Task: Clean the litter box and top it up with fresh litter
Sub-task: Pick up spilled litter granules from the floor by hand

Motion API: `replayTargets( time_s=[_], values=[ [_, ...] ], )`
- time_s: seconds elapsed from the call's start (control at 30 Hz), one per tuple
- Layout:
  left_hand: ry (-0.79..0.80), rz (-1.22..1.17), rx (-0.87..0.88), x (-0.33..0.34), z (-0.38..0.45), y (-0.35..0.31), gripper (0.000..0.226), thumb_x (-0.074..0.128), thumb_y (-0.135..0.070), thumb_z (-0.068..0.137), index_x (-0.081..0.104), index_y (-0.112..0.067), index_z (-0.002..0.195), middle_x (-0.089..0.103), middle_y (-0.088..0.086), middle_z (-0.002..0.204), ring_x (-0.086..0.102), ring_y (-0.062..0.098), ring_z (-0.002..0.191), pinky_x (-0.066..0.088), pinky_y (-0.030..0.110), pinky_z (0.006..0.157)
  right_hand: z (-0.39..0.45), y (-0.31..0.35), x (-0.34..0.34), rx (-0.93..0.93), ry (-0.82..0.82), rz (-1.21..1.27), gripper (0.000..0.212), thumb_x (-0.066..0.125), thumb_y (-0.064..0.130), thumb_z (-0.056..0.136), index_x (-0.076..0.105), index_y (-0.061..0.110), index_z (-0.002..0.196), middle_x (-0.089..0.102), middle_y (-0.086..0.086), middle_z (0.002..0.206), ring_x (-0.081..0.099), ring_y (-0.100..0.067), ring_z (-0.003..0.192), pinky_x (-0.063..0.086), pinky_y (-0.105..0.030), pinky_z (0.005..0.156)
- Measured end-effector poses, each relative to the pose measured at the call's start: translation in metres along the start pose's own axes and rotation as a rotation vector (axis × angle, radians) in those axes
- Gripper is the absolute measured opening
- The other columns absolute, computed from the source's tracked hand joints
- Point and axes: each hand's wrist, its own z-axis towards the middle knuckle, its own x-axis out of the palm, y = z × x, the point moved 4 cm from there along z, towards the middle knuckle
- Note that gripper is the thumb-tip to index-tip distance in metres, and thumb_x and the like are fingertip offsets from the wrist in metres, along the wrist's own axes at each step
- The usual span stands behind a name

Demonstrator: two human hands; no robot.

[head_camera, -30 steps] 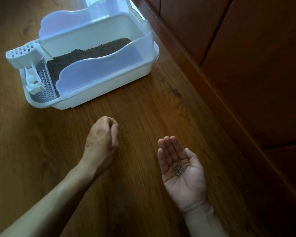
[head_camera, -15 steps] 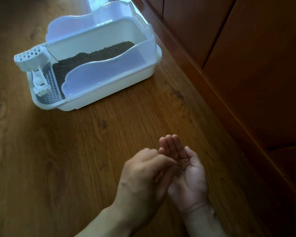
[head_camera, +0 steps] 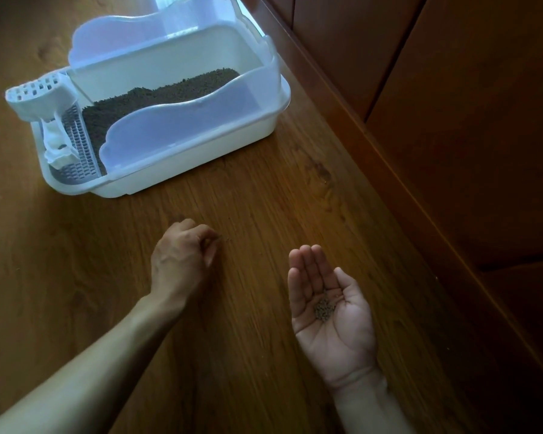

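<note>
On the floor, left hand (head_camera: 182,261) curled, pinch unclear; right hand (head_camera: 328,311) flat, cupping pellets (head_camera: 324,307).

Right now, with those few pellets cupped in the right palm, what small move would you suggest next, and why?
Probably pinch up the stray speck just past the left hand, whose curled fingertips sit at the brown wooden floor. Then drop it onto the small pile of dark litter pellets resting in the flat, upturned right hand.
</note>
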Motion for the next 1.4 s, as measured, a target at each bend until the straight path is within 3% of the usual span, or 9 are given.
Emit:
replayTargets(
  time_s=[0.2,0.6,0.93,1.07,1.17,1.3,1.4],
  values=[
    [0.022,0.141,0.039,0.01,0.003,-0.006,0.01,0.066,-0.022,0.09,0.066,-0.016,0.082,0.055,-0.002,0.078,0.051,0.014,0.071,0.047,0.031,0.058,0.003,-0.005,0.001,0.009,-0.005,-0.008,0.052,0.032,0.031,0.101,0.073,-0.002,0.103,0.071,-0.019,0.108,0.069,-0.032,0.104,0.061,-0.041,0.076],
    [0.012,0.027,-0.092,0.013,0.014,0.007,0.014,0.051,-0.024,0.098,0.057,-0.013,0.104,0.054,0.003,0.097,0.053,0.017,0.088,0.047,0.03,0.074,0.0,-0.002,0.0,-0.011,-0.036,-0.022,0.052,0.033,0.03,0.101,0.074,-0.002,0.1,0.071,-0.019,0.107,0.07,-0.032,0.101,0.062,-0.04,0.074],
    [0.045,0.196,0.067,0.017,0.02,-0.001,0.013,0.059,-0.027,0.093,0.061,-0.015,0.096,0.057,0.002,0.09,0.052,0.016,0.081,0.048,0.031,0.066,0.002,-0.003,0.001,-0.008,-0.029,-0.016,0.053,0.032,0.031,0.101,0.074,-0.002,0.1,0.072,-0.019,0.107,0.07,-0.031,0.101,0.062,-0.04,0.074],
    [0.106,0.308,0.03,0.017,0.03,-0.007,0.018,0.049,-0.031,0.097,0.057,-0.015,0.098,0.058,0.004,0.091,0.048,0.015,0.078,0.044,0.031,0.069,0.0,-0.003,0.0,-0.006,-0.03,-0.023,0.052,0.033,0.031,0.101,0.074,-0.001,0.1,0.072,-0.019,0.106,0.07,-0.031,0.101,0.061,-0.04,0.075],
    [0.106,0.135,-0.041,0.005,0.026,-0.021,0.019,0.043,-0.03,0.099,0.054,-0.015,0.103,0.057,0.003,0.094,0.054,0.016,0.082,0.051,0.034,0.074,0.0,-0.002,0.001,-0.008,-0.04,-0.038,0.053,0.033,0.031,0.101,0.074,-0.001,0.098,0.072,-0.018,0.106,0.071,-0.03,0.1,0.061,-0.039,0.076],
    [0.089,-0.172,0.096,-0.02,-0.011,-0.073,0.02,0.033,-0.036,0.097,0.049,-0.024,0.093,0.05,-0.009,0.083,0.05,0.005,0.07,0.044,0.022,0.061,0.002,-0.001,0.0,-0.019,-0.052,-0.026,0.053,0.033,0.031,0.102,0.074,-0.002,0.098,0.071,-0.02,0.106,0.07,-0.032,0.1,0.061,-0.04,0.077],
    [0.135,-0.24,0.216,-0.031,-0.043,-0.109,0.025,0.028,-0.043,0.098,0.046,-0.029,0.087,0.046,-0.014,0.078,0.048,0.003,0.068,0.041,0.019,0.057,0.004,-0.006,0.003,-0.005,-0.059,-0.031,0.043,0.044,0.028,0.098,0.073,-0.003,0.101,0.071,-0.021,0.107,0.07,-0.032,0.102,0.059,-0.042,0.085]
  ],
)
